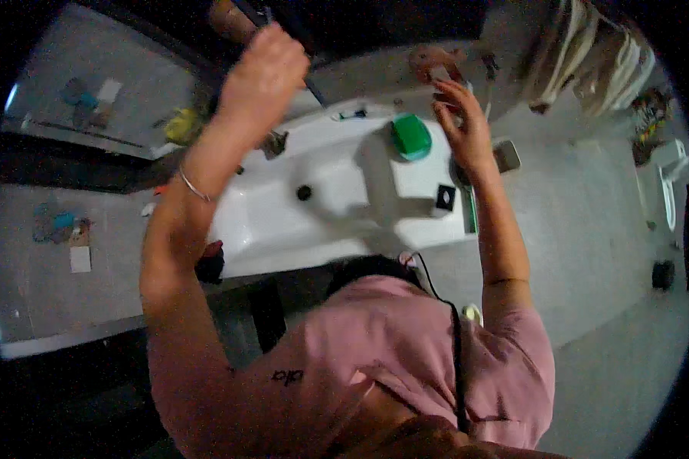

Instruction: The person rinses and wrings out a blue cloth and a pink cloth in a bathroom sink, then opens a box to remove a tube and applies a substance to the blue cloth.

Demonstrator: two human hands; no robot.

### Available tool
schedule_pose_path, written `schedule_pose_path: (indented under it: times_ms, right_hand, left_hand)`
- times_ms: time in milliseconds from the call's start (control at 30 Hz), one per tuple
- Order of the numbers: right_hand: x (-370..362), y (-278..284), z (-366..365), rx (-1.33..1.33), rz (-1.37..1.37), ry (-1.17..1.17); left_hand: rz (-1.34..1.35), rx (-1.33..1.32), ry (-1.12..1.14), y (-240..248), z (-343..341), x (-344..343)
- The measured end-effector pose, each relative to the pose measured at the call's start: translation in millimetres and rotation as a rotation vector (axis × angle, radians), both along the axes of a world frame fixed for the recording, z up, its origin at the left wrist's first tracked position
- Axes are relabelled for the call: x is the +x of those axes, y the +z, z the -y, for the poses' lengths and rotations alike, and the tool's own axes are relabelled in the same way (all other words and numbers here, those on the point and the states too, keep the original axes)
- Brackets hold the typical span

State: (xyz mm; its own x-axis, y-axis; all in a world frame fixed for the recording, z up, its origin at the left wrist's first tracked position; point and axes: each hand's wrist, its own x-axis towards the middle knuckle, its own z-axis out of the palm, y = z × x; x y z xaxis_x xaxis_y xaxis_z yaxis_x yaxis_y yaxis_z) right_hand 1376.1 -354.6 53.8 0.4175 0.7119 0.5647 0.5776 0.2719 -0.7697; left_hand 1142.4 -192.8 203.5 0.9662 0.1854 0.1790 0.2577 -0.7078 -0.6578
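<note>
My left hand point(268, 65) is raised at the far side of the sink, its fingers closed at a dark, slanting strip. Blur hides what they hold, if anything. My right hand point(465, 122) reaches past the sink's far right corner, fingers bent and apart. Just beyond its fingertips is a blurred pinkish shape point(430, 60) that I cannot make out. Between my arms lies the white sink point(241, 210) with a dark drain hole. On its right-hand ledge sit a green soap box point(411, 138) and a small black box point(445, 200) with a white mark.
A dark panel point(406, 27) spans the far side. Something yellow point(182, 125) lies beyond my left forearm. At the right are a grey bin point(507, 155), hanging pale cloths point(589, 57) and a white fixture point(670, 183). A black cord point(455, 344) runs down over my pink shirt.
</note>
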Motion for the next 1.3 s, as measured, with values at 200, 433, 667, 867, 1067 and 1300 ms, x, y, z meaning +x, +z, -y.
schedule_pose_path:
  times_ms: [200,433,667,867,1067,1300]
  right_hand:
    - [53.9,-81.4,111.5,-0.198,-0.162,-0.171]
    - [41.0,-112.6,205.9,-0.463,-0.326,-0.302]
    - [22.6,-151.6,181.3,-0.358,-0.278,-0.118]
    - [7.7,-186.8,148.2,-0.349,0.028,-0.018]
    - [-7.3,-192.3,135.3,-0.305,-0.606,0.038]
    - [-66.8,-153.4,133.3,-0.080,-1.353,0.743]
  left_hand:
    - [0.082,0.102,-0.059,0.3,-11.3,57.5]
    - [0.180,0.123,-0.101,-7.5,-30.5,71.6]
    - [0.209,0.116,-0.145,-22.6,-17.7,76.7]
    - [0.427,-0.174,-0.200,-94.4,34.0,90.5]
    - [0.406,-0.944,-0.022,-217.3,125.2,42.3]
    - [0.516,-2.331,0.221,-275.8,177.3,-29.8]
